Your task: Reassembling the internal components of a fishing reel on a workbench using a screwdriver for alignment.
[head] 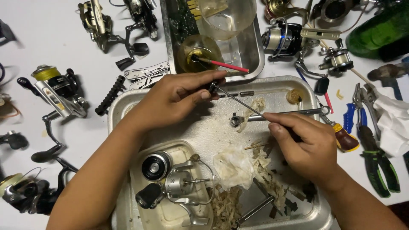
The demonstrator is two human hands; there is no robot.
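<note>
Our left hand point(177, 96) pinches a small dark part point(211, 87); our right hand point(309, 145) grips a thin metal rod point(243, 103) spanning between them above the tray point(298, 83). It looks stiff, light, probably greasy, so we judge its ends the best hold.

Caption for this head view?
Left hand and right hand hold a thin rod over a metal tray.

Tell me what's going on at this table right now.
A person works over a metal tray with both bare hands. The left hand pinches a small dark part, and the right hand holds a thin rod whose tip reaches it. A partly dismantled fishing reel lies in the tray among dirty paper scraps.
</note>
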